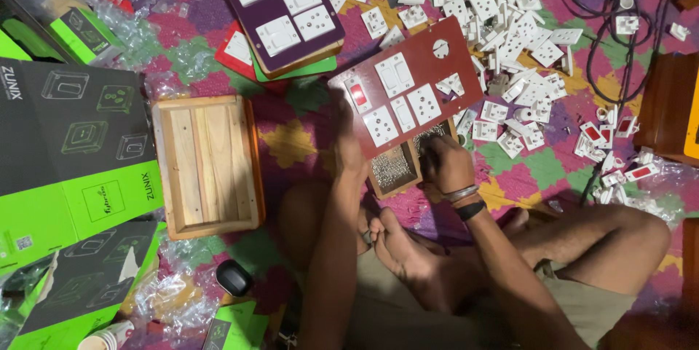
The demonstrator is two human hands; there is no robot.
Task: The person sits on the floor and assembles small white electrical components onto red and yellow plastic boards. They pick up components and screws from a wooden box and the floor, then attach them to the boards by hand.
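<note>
Right now your left hand (348, 147) grips the lower edge of the reddish-brown switch panel (408, 88), tilting it up so your right hand (445, 164), fingers curled closed, can pick from the screw tray (397, 169) beneath.

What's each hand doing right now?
Left hand: shut on the maroon switch panel, holding its edge.
Right hand: in the screw tray; grip cannot be told.
</note>
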